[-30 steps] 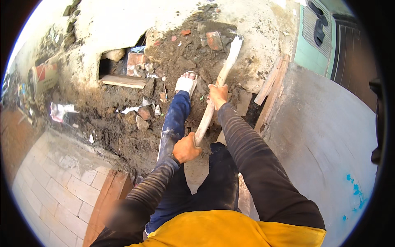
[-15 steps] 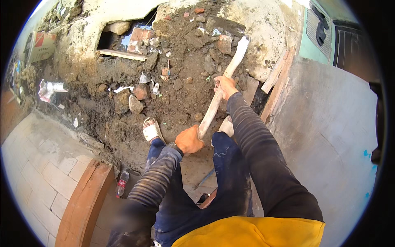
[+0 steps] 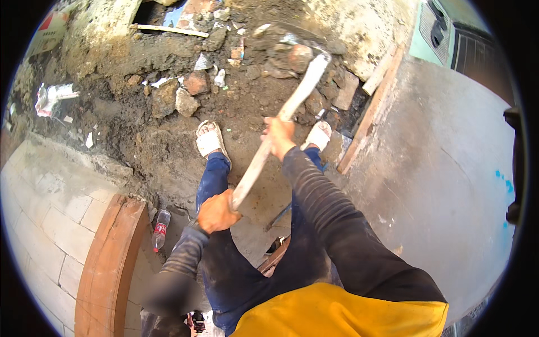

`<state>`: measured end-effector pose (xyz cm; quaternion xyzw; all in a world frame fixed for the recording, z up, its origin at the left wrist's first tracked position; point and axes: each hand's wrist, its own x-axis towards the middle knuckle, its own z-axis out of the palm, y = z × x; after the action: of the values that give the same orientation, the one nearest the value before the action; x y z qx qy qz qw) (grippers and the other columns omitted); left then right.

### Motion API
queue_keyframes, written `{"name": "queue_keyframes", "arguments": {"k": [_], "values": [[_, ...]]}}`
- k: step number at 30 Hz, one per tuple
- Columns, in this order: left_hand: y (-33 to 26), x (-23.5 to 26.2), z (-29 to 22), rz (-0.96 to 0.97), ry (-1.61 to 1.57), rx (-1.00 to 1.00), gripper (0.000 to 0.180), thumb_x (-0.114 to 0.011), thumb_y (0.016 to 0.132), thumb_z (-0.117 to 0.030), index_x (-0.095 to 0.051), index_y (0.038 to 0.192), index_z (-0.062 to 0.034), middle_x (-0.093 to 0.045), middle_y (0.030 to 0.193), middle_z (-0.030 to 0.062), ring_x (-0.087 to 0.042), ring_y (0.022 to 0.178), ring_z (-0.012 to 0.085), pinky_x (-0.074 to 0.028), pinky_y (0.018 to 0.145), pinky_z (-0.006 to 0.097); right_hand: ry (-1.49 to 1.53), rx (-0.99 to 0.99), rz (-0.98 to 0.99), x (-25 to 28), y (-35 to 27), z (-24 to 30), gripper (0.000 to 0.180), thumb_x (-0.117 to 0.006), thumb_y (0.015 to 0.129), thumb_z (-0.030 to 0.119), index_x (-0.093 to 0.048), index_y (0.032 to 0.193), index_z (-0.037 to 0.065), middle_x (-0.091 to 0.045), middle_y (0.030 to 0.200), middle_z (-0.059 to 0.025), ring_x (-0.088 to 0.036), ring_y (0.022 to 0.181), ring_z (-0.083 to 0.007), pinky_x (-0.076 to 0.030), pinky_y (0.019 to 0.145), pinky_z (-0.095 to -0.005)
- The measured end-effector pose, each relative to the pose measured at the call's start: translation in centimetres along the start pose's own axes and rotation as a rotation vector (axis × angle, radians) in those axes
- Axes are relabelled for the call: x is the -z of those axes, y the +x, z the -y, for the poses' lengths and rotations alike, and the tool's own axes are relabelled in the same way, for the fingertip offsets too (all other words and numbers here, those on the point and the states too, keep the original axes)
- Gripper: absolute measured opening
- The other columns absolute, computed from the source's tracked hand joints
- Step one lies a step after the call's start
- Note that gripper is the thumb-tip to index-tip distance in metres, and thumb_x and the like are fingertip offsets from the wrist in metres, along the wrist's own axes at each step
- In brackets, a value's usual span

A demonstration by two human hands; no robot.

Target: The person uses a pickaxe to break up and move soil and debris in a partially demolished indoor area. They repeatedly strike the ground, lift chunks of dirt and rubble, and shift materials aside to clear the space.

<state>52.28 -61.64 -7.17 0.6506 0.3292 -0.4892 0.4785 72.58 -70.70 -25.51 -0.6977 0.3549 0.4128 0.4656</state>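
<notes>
Both hands grip the pale wooden handle of a hoe [image 3: 300, 94], which slants up and to the right. My left hand [image 3: 218, 212] is closed round its lower end, above my left thigh. Farther up the shaft, my right hand [image 3: 279, 136] is wrapped round it between my feet. The hoe's blade is smeared by motion at the far end, over dirt and rubble, so its edge cannot be made out. Close to it lies a reddish stone [image 3: 300, 58]. Loose brown soil [image 3: 252, 98] spreads beyond my white sandals.
Rocks [image 3: 187, 102] and a brick-coloured stone [image 3: 196, 82] sit left of centre. Wooden planks [image 3: 371, 115] lean along the grey slab [image 3: 443, 151] on the right. Near my left leg are a plastic bottle [image 3: 161, 230] and an orange-brown beam [image 3: 112, 264]. A broken opening shows at the top left.
Both hands and the hoe have come back toward me and to the left. The view has tilted, so the ground sits higher, and both sandals now show.
</notes>
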Motion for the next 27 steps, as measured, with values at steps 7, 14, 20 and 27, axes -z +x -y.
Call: {"name": "queue_keyframes", "arguments": {"k": [7, 14, 20, 27], "values": [[-10.8, -2.0, 5.3, -0.121, 0.155, 0.125, 0.044, -0.075, 0.074, -0.023, -0.066, 0.112, -0.0037, -0.074, 0.093, 0.0265, -0.071, 0.097, 0.0454, -0.056, 0.089, 0.051, 0.184, -0.356, 0.124, -2.7, -9.8, -9.0, 0.021, -0.073, 0.086, 0.005, -0.054, 0.094, 0.007, -0.06, 0.075, -0.0062, -0.06, 0.057, -0.0173, -0.055, 0.045, -0.0367], [-6.4, -5.0, 0.8, -0.307, 0.376, -0.135, 0.037, -0.078, 0.077, -0.021, -0.056, 0.103, -0.0095, -0.074, 0.085, 0.0174, -0.074, 0.076, 0.0401, -0.058, 0.069, 0.052, 0.378, -0.261, 0.131, 7.7, -5.8, -4.4, 0.015, -0.073, 0.088, 0.02, -0.063, 0.094, 0.01, -0.052, 0.071, -0.001, -0.055, 0.06, -0.0167, -0.053, 0.055, -0.0399], [5.8, -3.3, -2.4, -0.167, 0.347, -0.313, 0.041, -0.077, 0.078, -0.025, -0.06, 0.108, -0.0035, -0.075, 0.091, 0.0231, -0.074, 0.088, 0.0424, -0.058, 0.081, 0.052, 0.257, -0.077, -0.1, 10.5, 5.4, 1.2, 0.017, -0.071, 0.09, 0.018, -0.058, 0.092, 0.008, -0.052, 0.07, -0.0032, -0.056, 0.06, -0.0188, -0.054, 0.057, -0.0407], [-7.3, -0.6, 11.9, -0.034, 0.367, -0.084, 0.046, -0.078, 0.074, -0.028, -0.065, 0.111, -0.0025, -0.075, 0.094, 0.0256, -0.073, 0.095, 0.0454, -0.056, 0.09, 0.053, 0.301, -0.303, -0.18, -1.1, -7.1, -15.3, 0.012, -0.069, 0.087, 0.011, -0.06, 0.088, 0.004, -0.056, 0.073, -0.006, -0.058, 0.057, -0.0207, -0.055, 0.051, -0.0419]]}}
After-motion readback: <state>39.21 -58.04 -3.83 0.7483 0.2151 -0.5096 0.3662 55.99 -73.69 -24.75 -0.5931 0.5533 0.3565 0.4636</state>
